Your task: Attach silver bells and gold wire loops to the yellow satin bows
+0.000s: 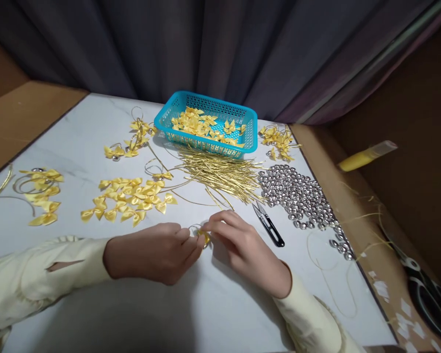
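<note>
Near the middle of the white board, my left hand [161, 252] and my right hand [240, 245] meet around a small yellow bow [205, 237]. A thin wire loop rises behind the bow, and a bit of silver shows beneath it. The fingers of my left hand are curled and pinch the bow's left side. My right hand's thumb and fingers close on the loop and the bow from the right. Yellow bows [132, 198] lie loose beyond my left hand. Gold wire strips [220, 171] are heaped beyond both hands.
A blue basket [253, 126] with yellow bows stands at the back, before a dark curtain. Silver beads [297, 193] spread at the right, beside black thread snips [270, 226]. Bows with loops lie at the left and back. Large scissors [426, 294] and a yellow tube [367, 156] are far right.
</note>
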